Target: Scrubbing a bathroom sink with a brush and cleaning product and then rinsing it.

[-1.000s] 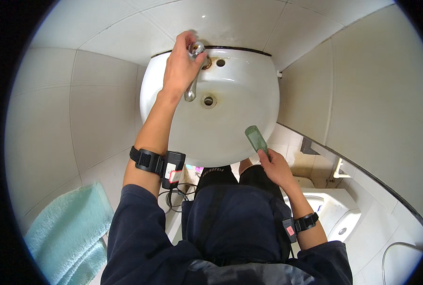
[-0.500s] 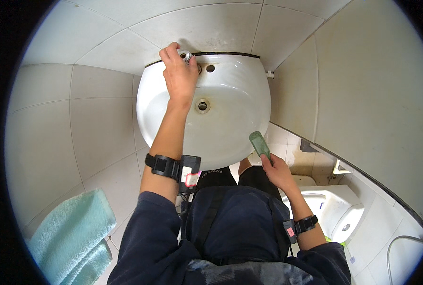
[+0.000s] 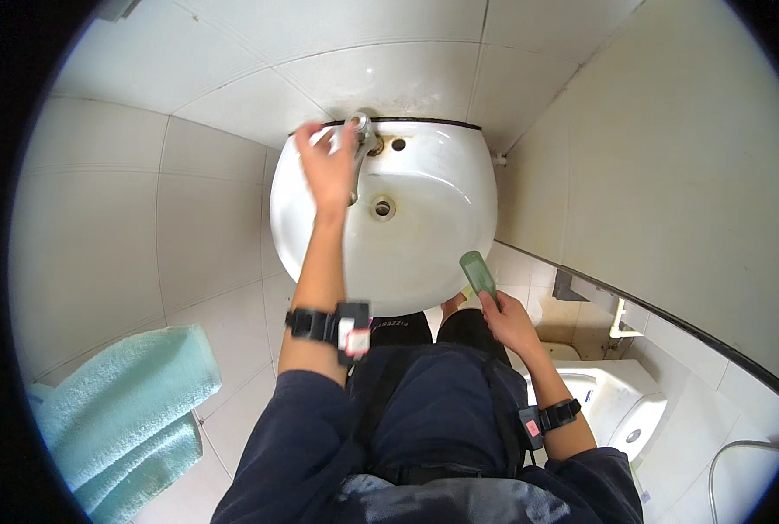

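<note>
And the left hand (image 3: 324, 170), blurred, fingers apart, is just beside the shiny metal faucet (image 3: 367, 141), contact unclear; right hand (image 3: 509, 321) clamped on a smooth, round-ended green bottle (image 3: 476, 272) by the glossy, curved white basin (image 3: 420, 253); fluffy aqua towel (image 3: 136, 393) at left

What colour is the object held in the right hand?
The object is muted green, seen in the head view.

A turquoise towel (image 3: 136, 389) (visibly fluffy) drapes at lower left.
</note>
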Tool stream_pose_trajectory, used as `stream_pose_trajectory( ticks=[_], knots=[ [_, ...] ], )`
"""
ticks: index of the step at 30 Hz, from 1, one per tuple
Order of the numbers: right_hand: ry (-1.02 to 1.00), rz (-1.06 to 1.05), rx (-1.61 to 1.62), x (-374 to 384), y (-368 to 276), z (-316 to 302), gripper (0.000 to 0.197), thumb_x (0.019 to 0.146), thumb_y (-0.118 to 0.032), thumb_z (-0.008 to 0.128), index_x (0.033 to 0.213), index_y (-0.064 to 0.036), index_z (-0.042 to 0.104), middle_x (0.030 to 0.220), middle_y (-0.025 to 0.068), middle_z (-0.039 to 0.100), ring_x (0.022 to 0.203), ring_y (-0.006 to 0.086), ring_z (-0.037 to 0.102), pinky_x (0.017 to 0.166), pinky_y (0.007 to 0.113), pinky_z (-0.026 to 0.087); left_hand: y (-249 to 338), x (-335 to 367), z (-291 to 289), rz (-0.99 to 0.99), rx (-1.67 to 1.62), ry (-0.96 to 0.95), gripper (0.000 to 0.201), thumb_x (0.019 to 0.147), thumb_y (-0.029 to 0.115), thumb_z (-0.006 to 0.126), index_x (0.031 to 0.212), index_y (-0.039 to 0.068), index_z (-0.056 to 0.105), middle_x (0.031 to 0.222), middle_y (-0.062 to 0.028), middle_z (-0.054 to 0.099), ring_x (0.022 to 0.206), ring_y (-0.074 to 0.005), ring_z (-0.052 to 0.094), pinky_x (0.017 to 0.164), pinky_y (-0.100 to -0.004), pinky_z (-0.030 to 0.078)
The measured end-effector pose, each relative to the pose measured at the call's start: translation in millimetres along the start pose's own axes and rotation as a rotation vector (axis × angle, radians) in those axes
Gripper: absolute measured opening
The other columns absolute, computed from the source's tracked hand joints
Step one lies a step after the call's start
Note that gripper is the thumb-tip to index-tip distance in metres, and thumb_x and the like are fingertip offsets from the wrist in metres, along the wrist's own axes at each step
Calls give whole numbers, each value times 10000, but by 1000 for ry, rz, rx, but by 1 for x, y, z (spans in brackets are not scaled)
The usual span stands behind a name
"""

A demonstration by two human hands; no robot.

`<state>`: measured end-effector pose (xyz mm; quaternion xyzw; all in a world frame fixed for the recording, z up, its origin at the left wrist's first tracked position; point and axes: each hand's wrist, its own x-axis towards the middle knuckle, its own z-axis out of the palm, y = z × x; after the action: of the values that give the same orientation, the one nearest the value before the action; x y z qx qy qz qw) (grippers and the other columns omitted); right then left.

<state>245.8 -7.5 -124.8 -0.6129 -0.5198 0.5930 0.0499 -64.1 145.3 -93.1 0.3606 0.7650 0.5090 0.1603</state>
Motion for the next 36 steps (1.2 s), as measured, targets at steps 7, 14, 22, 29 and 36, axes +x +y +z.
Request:
stream_pose_trajectory(
  ticks=[7,14,22,29,36],
  knots=[
    [-69,152,51,-3,7,-9,471,925,-413,457,852,39,566,700,170,604,663,299,588,648,386,451,-112,-57,-64,-884,-879,-164,248,959,219,428,1046,13,535,979,-80,564,855,-200,560,784,-294,464],
    [-48,98,59,3,10,-3,454,931,-411,462,832,20,565,651,88,578,579,189,552,573,327,437,-118,-71,-20,-1038,-1054,-211,270,935,160,407,1134,31,535,1023,-76,591,936,-209,562,820,-337,455],
    [-62,126,147,0,3,-1,455,932,-412,463,849,25,565,663,90,584,600,187,555,593,330,445,-118,-67,-32,-649,-177,-490,362,914,223,517,1200,1,522,1266,-113,515,1057,-199,546,885,-311,434],
    [-41,115,106,-4,14,-4,460,931,-418,457,841,20,568,672,119,595,613,234,578,612,355,454,-104,-72,-29,-332,219,-574,439,866,206,594,1237,-14,511,1101,-180,600,966,-221,606,818,-321,462],
    [-43,133,110,-2,12,-5,458,930,-411,458,818,21,566,657,118,590,610,239,579,608,358,454,-124,-69,-27,-109,198,-494,450,897,189,560,1297,18,444,1251,-106,549,1124,-187,521,983,-301,362]
  ],
)
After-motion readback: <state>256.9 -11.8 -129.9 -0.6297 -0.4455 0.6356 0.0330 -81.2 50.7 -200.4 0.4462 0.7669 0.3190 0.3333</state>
